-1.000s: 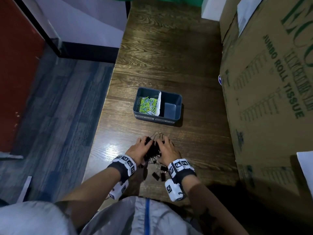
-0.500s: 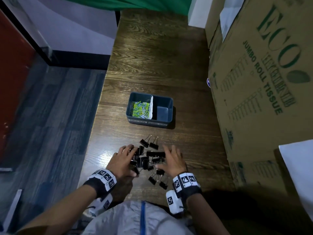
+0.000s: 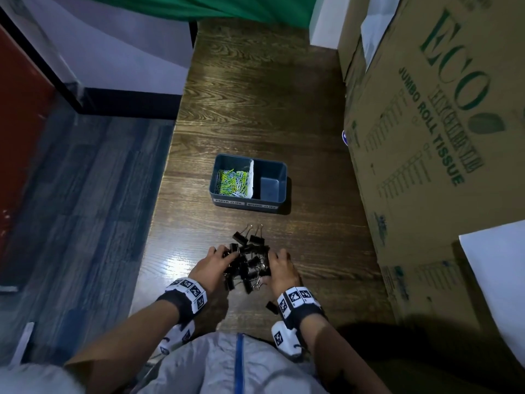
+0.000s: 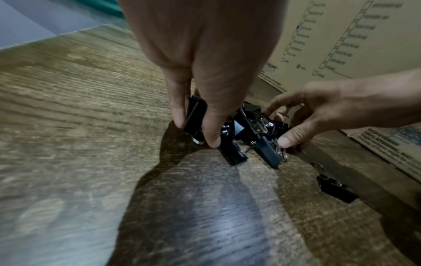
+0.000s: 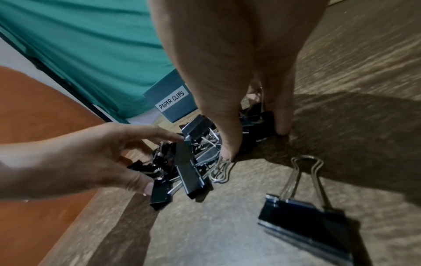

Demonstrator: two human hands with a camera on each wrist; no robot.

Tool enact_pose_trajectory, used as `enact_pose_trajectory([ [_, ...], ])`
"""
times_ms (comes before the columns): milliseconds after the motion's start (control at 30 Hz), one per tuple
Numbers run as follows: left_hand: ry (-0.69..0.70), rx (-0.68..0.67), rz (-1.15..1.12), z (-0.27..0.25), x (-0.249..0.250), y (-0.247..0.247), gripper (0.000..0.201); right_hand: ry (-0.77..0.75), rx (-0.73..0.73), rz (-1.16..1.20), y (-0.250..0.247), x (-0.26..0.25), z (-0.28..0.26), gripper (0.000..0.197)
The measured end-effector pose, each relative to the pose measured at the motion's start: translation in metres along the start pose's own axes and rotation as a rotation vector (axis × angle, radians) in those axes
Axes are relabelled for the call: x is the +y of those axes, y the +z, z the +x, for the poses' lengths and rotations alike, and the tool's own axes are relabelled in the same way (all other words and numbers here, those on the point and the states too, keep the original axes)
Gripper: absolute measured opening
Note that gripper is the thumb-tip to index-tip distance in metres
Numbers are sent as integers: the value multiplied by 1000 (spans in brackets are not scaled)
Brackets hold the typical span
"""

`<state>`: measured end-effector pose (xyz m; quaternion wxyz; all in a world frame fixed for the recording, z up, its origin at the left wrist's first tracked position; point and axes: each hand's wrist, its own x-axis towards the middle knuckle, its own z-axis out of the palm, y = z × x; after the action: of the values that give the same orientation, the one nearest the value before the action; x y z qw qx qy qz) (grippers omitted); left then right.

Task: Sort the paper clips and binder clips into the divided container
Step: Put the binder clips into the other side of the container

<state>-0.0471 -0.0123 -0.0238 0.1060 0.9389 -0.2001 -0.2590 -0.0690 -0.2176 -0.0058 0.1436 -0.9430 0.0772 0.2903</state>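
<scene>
Both arms reach forward and down. The left hand (image 3: pixel 212 265) and right hand (image 3: pixel 279 271) face each other, fingers bent.

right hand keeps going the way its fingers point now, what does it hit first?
Probably the two binder clips lying just past the pile that the right hand cups. Beyond them stands the divided container. Depth is hard to judge from overhead.

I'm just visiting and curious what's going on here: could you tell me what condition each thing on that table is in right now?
Divided container: open-topped, upright on the table.
Left compartment: holds coloured paper clips.
Right compartment: nothing in it.
Binder clips: heaped on the table, between both hands.
Stray binder clip: lies apart from the heap.
Left hand: fingers curled against the heap.
Right hand: fingers curled against the heap.
</scene>
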Motion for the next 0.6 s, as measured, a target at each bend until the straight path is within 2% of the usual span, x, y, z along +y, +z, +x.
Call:
enact_pose_trajectory([
  [167,5,51,-101,-3,6,-17,63,-18,15,80,-12,8,5,48],
  [300,18,52,-121,-5,12,-34,35,22,63,41,-20,12,4,27],
  [467,101,143,-206,8,28,-58,15,59,59,6,-30,16,-2,19],
  [600,111,196,-272,30,47,-88,6,80,100,38,-43,22,-5,10],
])
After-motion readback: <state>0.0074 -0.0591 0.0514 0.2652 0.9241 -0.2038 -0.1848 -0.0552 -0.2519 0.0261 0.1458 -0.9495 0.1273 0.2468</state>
